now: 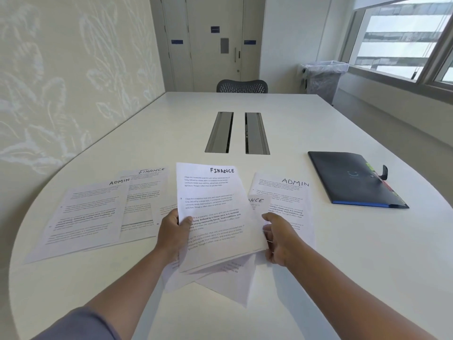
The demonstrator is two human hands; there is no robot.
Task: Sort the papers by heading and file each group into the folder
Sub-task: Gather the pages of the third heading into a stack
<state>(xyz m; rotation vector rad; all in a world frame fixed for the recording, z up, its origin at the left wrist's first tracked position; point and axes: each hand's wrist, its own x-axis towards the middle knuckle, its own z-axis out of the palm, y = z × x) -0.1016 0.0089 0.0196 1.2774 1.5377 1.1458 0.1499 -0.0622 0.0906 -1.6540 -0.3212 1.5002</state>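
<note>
My left hand (172, 231) grips the left edge of a sheet headed FINANCE (215, 207), lifted off the table with more sheets under it. My right hand (278, 238) pinches the right edge of that stack. To the left lie an ADMIN sheet (85, 217) and, partly under it, another FINANCE sheet (149, 182). To the right lies an ADMIN sheet (284, 192), with a partly hidden sheet showing "NCE" (257, 202) over it. A dark folder (353, 180) with coloured tabs lies shut at the right.
The white table (318, 253) has two grey cable slots (236, 132) in its middle. A black chair (241, 86) stands at the far end. A lined bin (323, 78) stands by the window at the right. A wall runs along the left.
</note>
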